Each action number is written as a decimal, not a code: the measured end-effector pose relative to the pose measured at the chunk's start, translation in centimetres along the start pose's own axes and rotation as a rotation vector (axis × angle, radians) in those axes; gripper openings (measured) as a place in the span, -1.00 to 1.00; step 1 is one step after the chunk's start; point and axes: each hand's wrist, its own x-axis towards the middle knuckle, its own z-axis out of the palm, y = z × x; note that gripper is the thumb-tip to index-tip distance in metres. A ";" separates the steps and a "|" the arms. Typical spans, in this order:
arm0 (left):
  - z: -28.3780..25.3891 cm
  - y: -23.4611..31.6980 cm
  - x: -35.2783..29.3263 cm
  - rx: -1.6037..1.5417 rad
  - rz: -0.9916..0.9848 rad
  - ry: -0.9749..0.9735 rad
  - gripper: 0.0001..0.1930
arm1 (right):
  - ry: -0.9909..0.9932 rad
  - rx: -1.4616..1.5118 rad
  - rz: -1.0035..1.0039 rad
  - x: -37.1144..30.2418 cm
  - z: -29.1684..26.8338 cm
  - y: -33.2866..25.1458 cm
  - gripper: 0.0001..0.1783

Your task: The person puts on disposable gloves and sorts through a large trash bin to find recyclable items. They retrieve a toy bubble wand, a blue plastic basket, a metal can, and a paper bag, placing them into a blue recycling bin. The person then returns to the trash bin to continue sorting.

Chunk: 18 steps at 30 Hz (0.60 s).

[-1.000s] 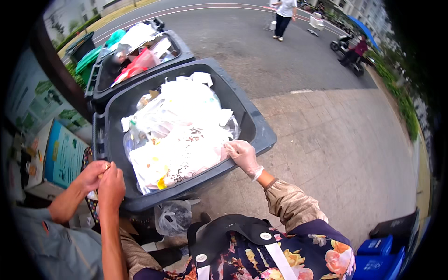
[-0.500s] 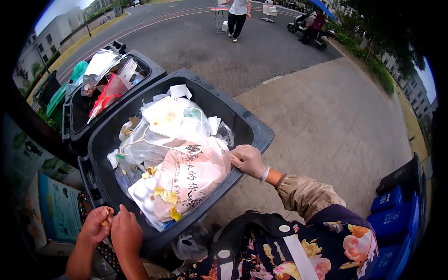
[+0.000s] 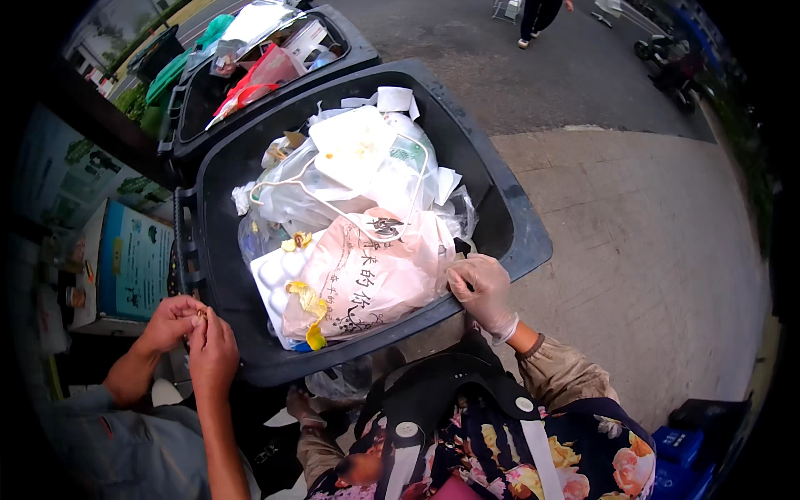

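Observation:
A large dark bin stands in front of me, full of rubbish. In it lie a pink plastic bag with dark lettering, a white foam tray, a white wire hanger, a white moulded tray and yellow peel. My right hand, in a clear glove, is closed at the near right rim, its fingertips on the pink bag's edge. Low under the near rim is my left hand, dark and partly hidden, beside a clear plastic bag; its fingers cannot be made out.
Another person's bare hands pinch something small at the left of the bin. A second filled bin adjoins at the back left. Blue bins stand at the lower right. A person walks on the road; a scooter is parked far right.
The view has shifted, so the bins sit higher and further right. My right hand stays by the pink bag, its fingers more curled. My left hand now shows below the rim.

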 end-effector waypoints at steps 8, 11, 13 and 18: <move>17.9 -5.0 -14.4 1.277 -0.131 -0.684 -0.64 | -0.459 1.029 0.710 2.8 -5.8 2.7 -0.81; 23.3 6.6 -17.1 0.841 -0.192 -0.729 -0.72 | -0.477 0.945 0.571 4.1 -8.8 5.8 -0.76; 26.6 11.4 -16.9 0.545 -0.075 -0.639 -0.77 | -0.501 0.916 0.525 4.6 -9.6 8.0 -0.76; 33.9 17.3 -6.3 0.636 0.659 -0.214 -0.79 | -0.599 0.838 0.364 3.5 -9.3 11.6 -0.77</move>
